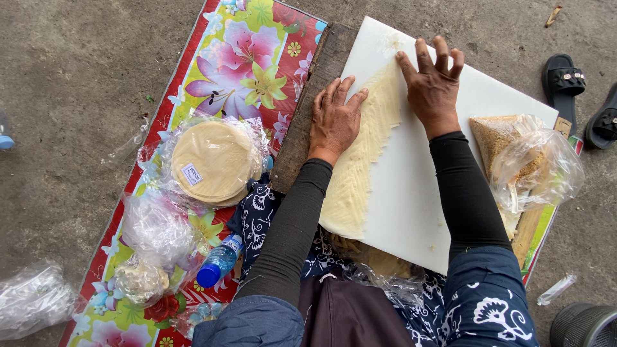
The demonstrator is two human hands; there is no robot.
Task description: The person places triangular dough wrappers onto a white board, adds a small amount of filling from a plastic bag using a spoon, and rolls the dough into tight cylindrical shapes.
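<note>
A white cutting board [411, 193] lies tilted across a dark wooden plank [307, 115] on a flowered mat [238, 58] spread over the concrete floor. On the board's left half lies a pale, thin sheet of folded dough [363, 160], running from the board's upper middle down to its near left edge.

The left hand [334, 119] is open and flat, fingers spread, pressing on the sheet's left edge where board meets plank. The right hand [434, 80] is also open, fingers splayed, palm down on the board at the sheet's upper right tip. Neither hand grips anything.

On the board's right edge rests a clear plastic bag of brown crumbs [520, 157], close beside the right forearm. Left of the board, on the mat, sits a round stack of pale wrappers in plastic [212, 160]; below that lie crumpled plastic bags [154, 228] and a small water bottle with a blue cap [218, 260]. Beyond the board's upper right corner, black sandals [565, 80] stand on the floor. A dark bin [585, 324] shows below the board's right corner.
</note>
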